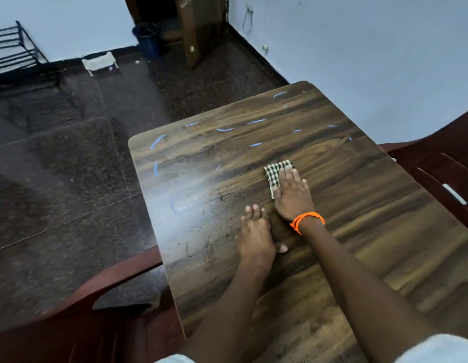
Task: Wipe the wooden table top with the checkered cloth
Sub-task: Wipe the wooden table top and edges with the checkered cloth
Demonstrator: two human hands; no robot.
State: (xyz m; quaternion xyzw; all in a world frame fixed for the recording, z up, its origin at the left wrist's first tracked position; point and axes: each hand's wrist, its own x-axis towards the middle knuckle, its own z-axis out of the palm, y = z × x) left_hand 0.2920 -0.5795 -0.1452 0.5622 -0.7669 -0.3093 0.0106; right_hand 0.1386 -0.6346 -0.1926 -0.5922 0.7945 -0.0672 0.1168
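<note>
Right hand pressing the checkered cloth on the wooden table.

You are laying your right hand (291, 193) flat on the checkered cloth (275, 174), fingers straight and together, pressing it against the table (371, 205) near the middle of the top. Part of the cloth is showing beyond your fingertips and to their left. Your left hand (256, 235) is resting palm down on the bare wood just beside your right wrist, fingers straight, gripping nothing. An orange bracelet (306, 220) is circling your right wrist. Blue marks (157, 142) are showing toward the far and left edges.
</note>
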